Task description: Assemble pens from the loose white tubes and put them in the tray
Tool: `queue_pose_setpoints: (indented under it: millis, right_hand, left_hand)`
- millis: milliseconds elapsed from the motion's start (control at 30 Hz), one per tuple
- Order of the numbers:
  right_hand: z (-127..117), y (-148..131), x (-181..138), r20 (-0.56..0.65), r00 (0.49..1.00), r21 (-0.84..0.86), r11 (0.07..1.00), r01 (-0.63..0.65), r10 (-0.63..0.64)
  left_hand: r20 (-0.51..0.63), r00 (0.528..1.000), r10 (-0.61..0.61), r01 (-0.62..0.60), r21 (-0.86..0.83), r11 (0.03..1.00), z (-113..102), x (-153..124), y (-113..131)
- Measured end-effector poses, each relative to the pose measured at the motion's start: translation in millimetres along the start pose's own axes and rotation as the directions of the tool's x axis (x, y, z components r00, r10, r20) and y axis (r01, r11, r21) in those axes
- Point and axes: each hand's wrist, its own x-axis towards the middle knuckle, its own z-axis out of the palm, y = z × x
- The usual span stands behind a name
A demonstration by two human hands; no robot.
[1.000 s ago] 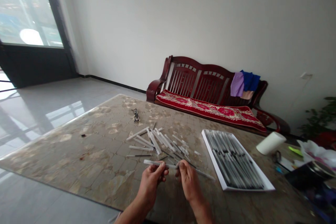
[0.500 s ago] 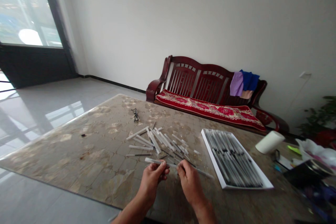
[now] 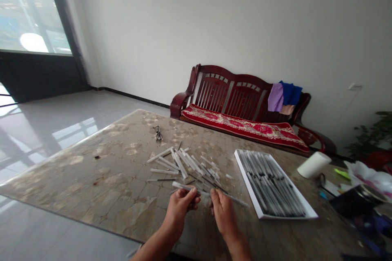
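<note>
Near the table's front, my left hand (image 3: 183, 204) is closed around a whitish translucent pen (image 3: 180, 185), whose far end sticks out to the left. My right hand (image 3: 221, 206) is closed on the pen's other end, with thumb and fingers pinched together. The part between the hands is slim and partly hidden by the fingers. Just beyond both hands lies a loose heap of translucent pen barrels (image 3: 180, 163), with thin dark refills (image 3: 165, 180) and small clear pieces among them. To the right, a white box (image 3: 259, 210) holds rows of clear pens with dark parts.
Glasses (image 3: 158, 133) lie at the back of the patterned table (image 3: 122, 195). A white paper roll (image 3: 314, 164), a dark cylindrical flask (image 3: 357, 200) and a plastic bag (image 3: 367, 177) crowd the right side. Behind stands a wooden bench (image 3: 232, 94).
Both hands have shifted slightly to the right with the pen, and its left end has moved right too. The heap and the box have stayed put.
</note>
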Motion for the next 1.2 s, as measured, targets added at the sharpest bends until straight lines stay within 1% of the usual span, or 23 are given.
queue_pose_setpoints:
  millis: [67,133,167,233,267,333,367,400,500,533,567,600,633,667,700,733,767,833,900,1000,1100,1133,1200]
  right_hand:
    - [-1.6,-0.8,-0.8,0.016,0.999,-0.013,0.999,0.030,-0.030]
    - [-2.1,-1.2,-1.2,-0.005,0.997,-0.059,0.995,0.078,-0.079]
    - [-1.5,-0.6,-1.2,-0.022,0.996,-0.072,0.994,0.083,-0.085]
    - [1.5,2.3,-1.1,-0.040,0.998,-0.040,0.998,0.043,-0.044]
    - [3.4,4.3,-1.0,-0.024,1.000,0.002,1.000,0.001,-0.001]
    - [6.5,7.7,-1.5,0.043,0.995,0.093,0.992,-0.089,0.085]
    - [7.5,8.8,-2.0,0.074,0.992,0.117,0.987,-0.111,0.102]
    - [8.1,9.2,-2.6,0.087,0.991,0.121,0.987,-0.109,0.099]
    - [8.9,7.7,-5.4,0.047,0.998,0.086,0.995,-0.057,0.053]
    - [9.1,6.9,-6.4,0.054,0.996,0.098,0.992,-0.079,0.074]
    - [8.9,6.2,-7.3,0.089,0.988,0.131,0.982,-0.135,0.124]
    - [8.2,5.6,-8.1,0.159,0.969,0.173,0.961,-0.215,0.188]
    - [6.6,5.0,-8.6,0.246,0.939,0.207,0.933,-0.295,0.242]
    - [3.8,4.4,-8.9,0.322,0.906,0.217,0.910,-0.354,0.275]
    - [-0.3,3.5,-9.0,0.367,0.887,0.208,0.905,-0.372,0.280]
    - [-5.6,2.3,-8.9,0.375,0.891,0.186,0.920,-0.345,0.258]
    - [-11.7,0.6,-8.7,0.352,0.911,0.155,0.946,-0.283,0.215]
    - [-25.0,-3.5,-9.0,0.264,0.958,0.068,0.989,-0.130,0.108]
    - [-36.1,-7.7,-11.1,0.214,0.975,-0.032,0.998,-0.046,0.051]
    - [-44.3,-10.3,-17.2,0.224,0.971,-0.129,0.990,-0.058,0.086]
    - [-48.2,-3.5,-20.8,0.276,0.954,-0.129,0.988,-0.084,0.117]
    - [-51.9,1.9,-19.3,0.272,0.955,-0.130,0.988,-0.085,0.118]
    - [-67.0,17.6,-10.3,0.199,0.972,-0.158,0.983,-0.092,0.123]
  left_hand:
    - [-0.001,1.000,-0.004,0.004,0.006,1.000,0.4,-0.1,0.3]
    - [0.002,1.000,-0.005,0.005,0.008,1.000,0.1,-0.2,0.1]
    - [0.006,1.000,-0.002,0.002,0.007,1.000,-0.2,-0.2,-0.2]
    - [0.020,1.000,0.013,-0.013,0.010,1.000,-0.9,-0.3,-1.0]
    - [0.027,0.999,0.021,-0.021,0.013,1.000,-1.4,-0.3,-1.3]
    - [0.031,0.999,0.028,-0.029,0.023,0.999,-2.3,-0.2,-1.7]
    - [0.028,0.999,0.027,-0.028,0.028,0.999,-2.7,-0.1,-1.7]
    - [0.024,0.999,0.026,-0.027,0.034,0.999,-3.1,0.1,-1.7]
    - [0.035,0.999,0.038,-0.039,0.051,0.998,-4.5,1.0,-1.2]
    - [0.048,0.998,0.047,-0.050,0.062,0.997,-5.1,1.4,-1.0]
    - [0.063,0.996,0.058,-0.062,0.078,0.995,-5.9,1.9,-0.7]
    - [0.082,0.995,0.065,-0.073,0.100,0.992,-6.8,2.5,-0.5]
    - [0.102,0.992,0.068,-0.081,0.126,0.989,-7.7,3.1,-0.4]
    - [0.122,0.990,0.070,-0.088,0.152,0.984,-8.6,3.7,-0.6]
    - [0.145,0.987,0.063,-0.088,0.178,0.980,-9.3,4.2,-1.2]
    - [0.160,0.985,0.057,-0.088,0.196,0.977,-9.7,4.6,-2.2]
    - [0.172,0.984,0.050,-0.086,0.210,0.974,-9.8,4.9,-3.6]
    - [0.181,0.983,0.037,-0.078,0.222,0.972,-8.6,5.1,-7.7]
    - [0.193,0.981,0.014,-0.059,0.230,0.972,-5.8,5.1,-13.4]
    - [0.225,0.974,-0.036,-0.019,0.240,0.971,1.0,5.9,-23.8]
    - [0.245,0.967,-0.069,0.004,0.255,0.967,8.3,7.6,-32.2]
    - [0.252,0.964,-0.080,0.009,0.272,0.962,9.7,8.2,-33.4]
    - [0.257,0.962,-0.089,0.001,0.322,0.947,9.1,9.7,-31.6]
